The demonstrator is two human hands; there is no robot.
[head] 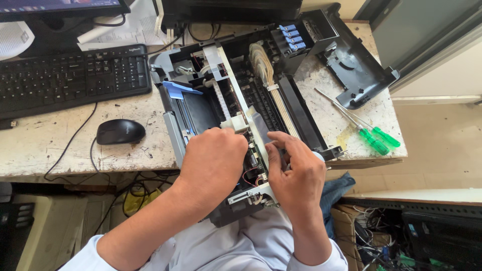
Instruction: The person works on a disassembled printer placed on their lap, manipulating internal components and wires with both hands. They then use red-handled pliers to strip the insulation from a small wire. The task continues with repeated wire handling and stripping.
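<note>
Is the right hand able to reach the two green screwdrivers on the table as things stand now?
Probably yes. The screwdrivers lie in the open on the table, to the right of the opened printer, with nothing over them. The right hand is busy inside the printer, though.

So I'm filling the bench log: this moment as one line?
left hand: on opened printer | right hand: fingers at its inner parts | two green screwdrivers: lying on table
</note>
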